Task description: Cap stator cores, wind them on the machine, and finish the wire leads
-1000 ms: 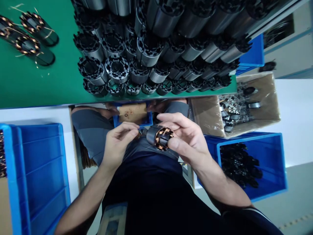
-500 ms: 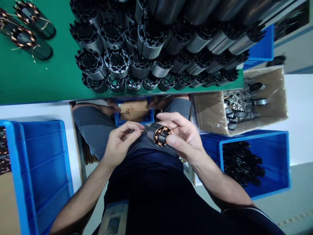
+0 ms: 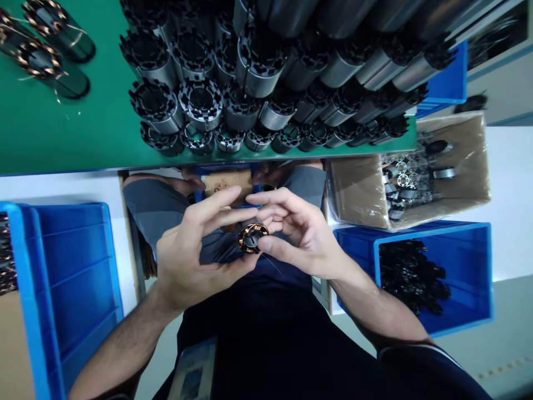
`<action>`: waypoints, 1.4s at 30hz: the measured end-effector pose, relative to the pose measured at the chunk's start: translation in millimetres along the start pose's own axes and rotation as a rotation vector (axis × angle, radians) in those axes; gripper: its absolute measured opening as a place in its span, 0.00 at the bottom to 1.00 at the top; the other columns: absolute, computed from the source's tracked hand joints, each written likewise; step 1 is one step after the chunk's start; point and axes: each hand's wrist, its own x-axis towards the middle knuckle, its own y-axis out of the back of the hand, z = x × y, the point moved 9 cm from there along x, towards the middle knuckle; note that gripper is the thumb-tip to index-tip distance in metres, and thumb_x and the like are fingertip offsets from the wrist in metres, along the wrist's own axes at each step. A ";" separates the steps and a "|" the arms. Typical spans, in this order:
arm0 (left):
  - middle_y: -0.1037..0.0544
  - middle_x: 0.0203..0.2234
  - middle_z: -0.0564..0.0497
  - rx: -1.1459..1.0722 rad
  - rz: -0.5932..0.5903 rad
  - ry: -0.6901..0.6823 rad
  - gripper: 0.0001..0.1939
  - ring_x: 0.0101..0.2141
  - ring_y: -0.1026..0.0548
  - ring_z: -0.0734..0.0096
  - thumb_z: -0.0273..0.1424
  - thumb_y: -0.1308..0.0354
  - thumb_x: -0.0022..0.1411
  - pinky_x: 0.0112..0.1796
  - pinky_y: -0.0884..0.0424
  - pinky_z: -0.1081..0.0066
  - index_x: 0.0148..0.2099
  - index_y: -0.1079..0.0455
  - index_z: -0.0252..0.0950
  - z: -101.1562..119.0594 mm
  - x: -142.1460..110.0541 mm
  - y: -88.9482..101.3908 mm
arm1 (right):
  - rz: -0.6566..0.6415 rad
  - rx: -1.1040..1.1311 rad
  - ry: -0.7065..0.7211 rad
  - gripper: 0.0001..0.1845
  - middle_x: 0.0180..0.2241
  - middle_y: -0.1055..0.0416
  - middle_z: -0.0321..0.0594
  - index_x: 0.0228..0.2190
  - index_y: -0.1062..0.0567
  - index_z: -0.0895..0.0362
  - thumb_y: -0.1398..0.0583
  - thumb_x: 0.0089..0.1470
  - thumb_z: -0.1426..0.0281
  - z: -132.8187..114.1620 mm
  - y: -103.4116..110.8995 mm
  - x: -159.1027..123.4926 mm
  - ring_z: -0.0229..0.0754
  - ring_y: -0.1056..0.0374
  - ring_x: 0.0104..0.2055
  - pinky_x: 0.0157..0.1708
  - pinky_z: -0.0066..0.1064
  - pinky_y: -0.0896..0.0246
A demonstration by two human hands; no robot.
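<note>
Over my lap, a motor stator (image 3: 252, 239) with copper windings is held between both hands, its wound end turned toward me. My right hand (image 3: 307, 236) grips it from the right, the thumb at the rim of the wound end and the fingers behind. From the left, my left hand (image 3: 185, 258) curves around it, with the thumb under the lower rim and a fingertip at the top; the index finger stands apart. A thin loose wire (image 3: 272, 265) trails down to the right from the stator. My hands partly hide the stator's body.
Rows of bare stator cores (image 3: 200, 105) stand on the green table (image 3: 100, 144); several wound stators (image 3: 54, 69) lie far left. At right are a carton (image 3: 362, 191) with metal rings and a blue bin (image 3: 470, 278) of black parts. Another blue bin (image 3: 79, 266) is at left.
My left hand has moved right and opened from a pinch to wrap around the stator. My right hand has shifted left with the stator, whose wound end now faces me more.
</note>
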 end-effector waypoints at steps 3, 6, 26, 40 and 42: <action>0.06 0.61 0.55 0.016 0.027 -0.025 0.53 0.54 0.04 0.56 0.35 0.13 0.68 0.56 0.06 0.65 0.87 0.31 0.57 -0.3 -3.1 -1.8 | 0.058 -0.167 0.120 0.32 0.53 0.11 0.38 0.66 0.12 0.46 0.16 0.64 0.68 -14.1 7.4 0.7 0.41 0.14 0.49 0.50 0.31 0.16; 0.05 0.58 0.55 0.084 0.028 -0.103 0.43 0.49 0.03 0.58 0.34 0.15 0.71 0.54 0.06 0.65 0.82 0.23 0.55 9.7 1.8 -2.4 | 0.151 -0.349 0.278 0.15 0.46 0.11 0.38 0.49 0.05 0.47 0.14 0.62 0.66 -34.4 11.6 0.0 0.42 0.17 0.45 0.46 0.33 0.19; 0.11 0.46 0.51 0.164 0.175 -0.132 0.19 0.45 0.13 0.62 0.42 0.18 0.75 0.47 0.14 0.61 0.59 0.19 0.44 18.6 20.5 -0.4 | 0.290 -0.561 0.654 0.07 0.39 0.08 0.39 0.44 0.07 0.51 0.19 0.68 0.74 -61.2 8.5 -17.9 0.45 0.14 0.37 0.45 0.40 0.16; 0.19 0.38 0.48 0.364 0.196 -0.207 0.14 0.36 0.22 0.61 0.45 0.29 0.78 0.43 0.26 0.59 0.48 0.25 0.42 14.2 12.0 -21.5 | 0.378 0.144 0.045 0.12 0.42 0.11 0.37 0.42 0.05 0.48 0.16 0.66 0.56 12.3 -2.1 -9.9 0.43 0.12 0.46 0.52 0.38 0.11; 0.17 0.41 0.46 0.411 0.199 -0.268 0.10 0.37 0.23 0.61 0.40 0.29 0.77 0.42 0.26 0.59 0.52 0.23 0.42 18.3 7.5 -23.1 | 0.371 0.133 0.046 0.11 0.40 0.11 0.37 0.39 0.07 0.49 0.16 0.66 0.57 9.1 0.6 -9.3 0.43 0.13 0.43 0.49 0.36 0.11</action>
